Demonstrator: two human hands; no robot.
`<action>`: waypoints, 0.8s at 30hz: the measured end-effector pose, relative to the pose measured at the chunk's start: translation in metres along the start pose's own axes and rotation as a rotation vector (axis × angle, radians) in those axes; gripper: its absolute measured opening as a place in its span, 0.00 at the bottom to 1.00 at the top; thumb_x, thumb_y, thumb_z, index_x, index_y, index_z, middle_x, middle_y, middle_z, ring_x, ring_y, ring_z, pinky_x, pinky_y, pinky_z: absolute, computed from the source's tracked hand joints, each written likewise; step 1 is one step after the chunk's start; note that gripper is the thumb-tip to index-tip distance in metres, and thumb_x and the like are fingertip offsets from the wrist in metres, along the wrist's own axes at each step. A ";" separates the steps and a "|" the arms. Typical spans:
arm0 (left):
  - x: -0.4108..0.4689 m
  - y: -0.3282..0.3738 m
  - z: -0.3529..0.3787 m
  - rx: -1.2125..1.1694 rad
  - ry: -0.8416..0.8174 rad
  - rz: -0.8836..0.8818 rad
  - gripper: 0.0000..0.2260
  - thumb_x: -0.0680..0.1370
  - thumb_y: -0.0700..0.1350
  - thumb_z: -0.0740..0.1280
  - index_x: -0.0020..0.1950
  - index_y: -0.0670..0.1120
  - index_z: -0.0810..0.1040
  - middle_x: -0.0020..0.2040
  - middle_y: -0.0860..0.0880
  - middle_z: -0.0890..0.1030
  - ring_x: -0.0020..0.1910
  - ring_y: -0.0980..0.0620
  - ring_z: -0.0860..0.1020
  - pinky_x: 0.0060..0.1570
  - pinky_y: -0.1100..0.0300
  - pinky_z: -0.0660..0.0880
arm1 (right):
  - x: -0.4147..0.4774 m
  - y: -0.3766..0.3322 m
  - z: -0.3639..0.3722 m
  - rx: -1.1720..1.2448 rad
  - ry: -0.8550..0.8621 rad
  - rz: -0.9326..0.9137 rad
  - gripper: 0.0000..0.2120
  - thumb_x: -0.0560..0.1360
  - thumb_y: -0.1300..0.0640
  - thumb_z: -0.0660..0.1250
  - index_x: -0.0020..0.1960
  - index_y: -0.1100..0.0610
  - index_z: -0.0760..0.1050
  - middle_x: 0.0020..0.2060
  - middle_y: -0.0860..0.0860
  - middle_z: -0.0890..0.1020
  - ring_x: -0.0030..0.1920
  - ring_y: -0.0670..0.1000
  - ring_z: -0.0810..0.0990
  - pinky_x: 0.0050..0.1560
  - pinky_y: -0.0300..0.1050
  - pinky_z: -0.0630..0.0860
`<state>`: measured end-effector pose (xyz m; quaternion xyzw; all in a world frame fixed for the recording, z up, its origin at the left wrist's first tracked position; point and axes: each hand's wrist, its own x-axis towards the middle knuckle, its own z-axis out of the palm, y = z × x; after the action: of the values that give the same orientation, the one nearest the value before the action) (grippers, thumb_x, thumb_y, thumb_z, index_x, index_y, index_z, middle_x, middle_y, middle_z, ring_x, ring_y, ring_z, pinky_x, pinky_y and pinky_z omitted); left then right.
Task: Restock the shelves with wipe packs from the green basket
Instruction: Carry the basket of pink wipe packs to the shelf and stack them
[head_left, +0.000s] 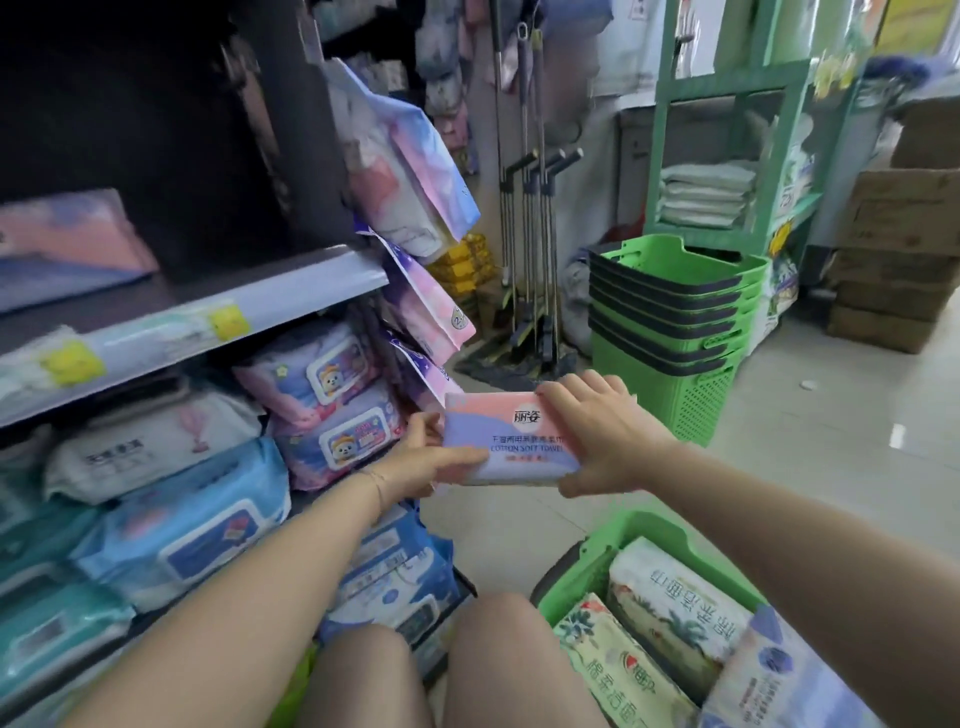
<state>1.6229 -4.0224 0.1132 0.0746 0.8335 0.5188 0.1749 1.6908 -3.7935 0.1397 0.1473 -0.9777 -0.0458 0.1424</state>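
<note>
Beside my knees, the green basket (639, 522) holds several wipe packs (670, 603). The shelves (291, 293) on my left are stacked with packs. Between them, above the floor, my left hand (428, 460) and right hand (602, 436) each grip one end of a pink-and-lilac pack (511, 447).

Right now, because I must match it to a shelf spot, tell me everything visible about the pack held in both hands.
The pack is a flat, soft rectangle in what looks like glossy film, pink above, lilac below, printed COTTON SOFT TOWEL under Chinese characters. It faces up, roughly level, beside the shelves. The left hand grips its left end, the right hand its right end.
</note>
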 end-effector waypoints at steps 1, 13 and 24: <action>-0.009 0.004 -0.014 0.005 0.028 0.072 0.45 0.53 0.58 0.76 0.66 0.55 0.61 0.59 0.48 0.75 0.48 0.56 0.75 0.42 0.59 0.77 | 0.007 -0.008 -0.011 -0.023 0.034 -0.031 0.42 0.55 0.37 0.69 0.64 0.53 0.64 0.51 0.49 0.71 0.50 0.54 0.69 0.52 0.51 0.69; -0.107 0.049 -0.155 0.775 0.439 0.634 0.58 0.52 0.62 0.79 0.75 0.53 0.53 0.71 0.51 0.54 0.69 0.62 0.55 0.71 0.59 0.57 | 0.082 -0.094 -0.109 -0.092 0.401 -0.280 0.41 0.54 0.38 0.70 0.62 0.57 0.66 0.49 0.52 0.71 0.47 0.57 0.70 0.46 0.51 0.67; -0.192 0.070 -0.258 1.008 0.809 0.653 0.44 0.58 0.62 0.77 0.67 0.57 0.59 0.61 0.50 0.63 0.52 0.46 0.74 0.44 0.47 0.77 | 0.155 -0.177 -0.167 -0.018 0.611 -0.445 0.39 0.54 0.42 0.76 0.55 0.58 0.63 0.53 0.58 0.75 0.50 0.62 0.75 0.49 0.56 0.73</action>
<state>1.7021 -4.2657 0.3198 0.1936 0.9060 0.0841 -0.3670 1.6466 -4.0166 0.3172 0.3619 -0.8337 -0.0382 0.4154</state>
